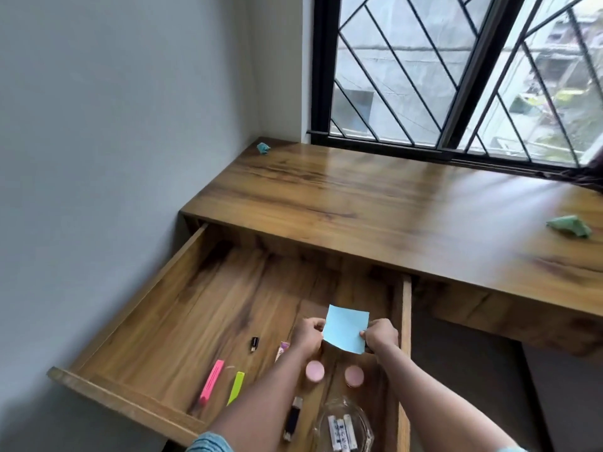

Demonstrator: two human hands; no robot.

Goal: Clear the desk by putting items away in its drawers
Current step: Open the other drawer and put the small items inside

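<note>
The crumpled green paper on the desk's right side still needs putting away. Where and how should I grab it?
Likely pinch the crumpled green paper across its raised middle, coming down from above. It lies on the desktop apart from other things. Its crumpled folds stand up for fingertips to catch, while its edges lie low against the wood.

Light-blue note (346,329), pink stick (212,381), probably teal crumple (569,226)

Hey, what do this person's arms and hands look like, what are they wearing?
The left hand and the right hand are bare: no gloves, and no ring, watch or bracelet that shows. Forearms are uncovered. A light blue-green left sleeve ends near the elbow at the bottom edge; only a sliver of the pale blue right sleeve shows.
</note>
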